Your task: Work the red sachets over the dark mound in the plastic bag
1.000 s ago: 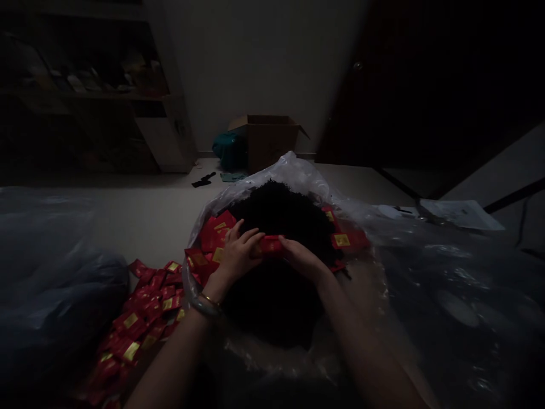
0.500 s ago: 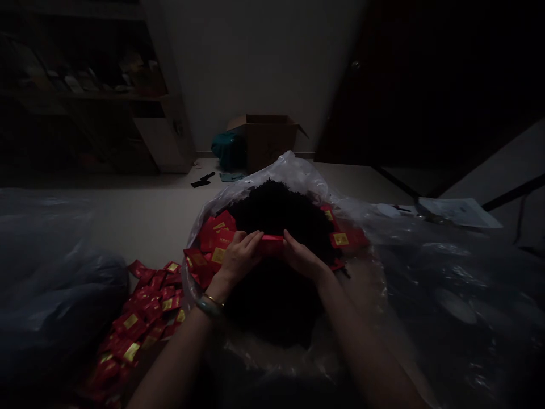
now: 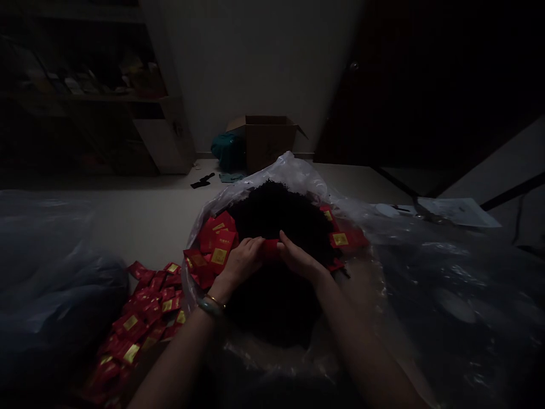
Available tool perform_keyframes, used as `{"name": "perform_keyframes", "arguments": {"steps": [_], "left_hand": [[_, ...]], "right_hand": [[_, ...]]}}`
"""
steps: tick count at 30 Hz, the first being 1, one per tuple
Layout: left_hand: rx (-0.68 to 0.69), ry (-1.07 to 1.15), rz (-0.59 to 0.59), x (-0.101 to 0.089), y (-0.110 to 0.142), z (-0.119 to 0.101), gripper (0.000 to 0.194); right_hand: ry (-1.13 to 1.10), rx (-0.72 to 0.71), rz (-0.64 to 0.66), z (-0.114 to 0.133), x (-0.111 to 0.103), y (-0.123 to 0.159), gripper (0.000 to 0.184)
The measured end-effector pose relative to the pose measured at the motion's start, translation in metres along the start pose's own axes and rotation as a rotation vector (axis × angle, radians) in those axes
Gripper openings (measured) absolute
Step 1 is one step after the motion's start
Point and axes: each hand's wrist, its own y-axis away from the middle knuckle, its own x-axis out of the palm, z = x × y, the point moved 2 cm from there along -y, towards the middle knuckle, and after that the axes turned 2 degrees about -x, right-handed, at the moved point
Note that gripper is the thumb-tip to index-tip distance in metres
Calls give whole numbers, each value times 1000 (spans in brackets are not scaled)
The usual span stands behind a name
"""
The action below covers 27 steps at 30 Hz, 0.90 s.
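While our left hand [image 3: 242, 261] and right hand [image 3: 300, 259] grasp opposite ends of a red packet [image 3: 271, 249], we hold it over the dark heap [image 3: 276, 207] inside the clear plastic bag [image 3: 293, 166], probably so any spill lands there.

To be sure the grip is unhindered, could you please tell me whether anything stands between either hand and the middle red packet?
Nothing visible does: the left hand and right hand are at opposite ends of the red packet, over the dark pile. The hands' undersides are hidden.
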Motion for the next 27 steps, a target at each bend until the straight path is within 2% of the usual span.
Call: {"name": "perform_keyframes", "arguments": {"steps": [6, 8, 11, 13, 17, 20, 24, 27], "left_hand": [[-156, 82, -48, 7, 1, 8, 53], [-208, 113, -76, 6, 1, 10, 54], [-296, 142, -123, 2, -1, 14, 53], [-356, 143, -139, -1, -2, 16, 51], [-419, 138, -137, -4, -2, 19, 48], [-455, 191, -144, -2, -2, 18, 51], [-477, 272, -194, 0, -1, 15, 77], [-424, 247, -136, -3, -1, 10, 83]], "right_hand": [[1, 4, 129, 22, 7, 9, 65], [7, -28, 52, 26, 1, 9, 63], [-38, -123, -219, 24, -11, 5, 57], [7, -90, -292, 16, -14, 2, 49], [521, 63, -85, 0, -5, -2, 28], [861, -36, -40, -2, -1, 0, 28], [1165, -111, 100, -8, 5, 3, 58], [1273, -100, 285, -16, 16, 7, 91]]}}
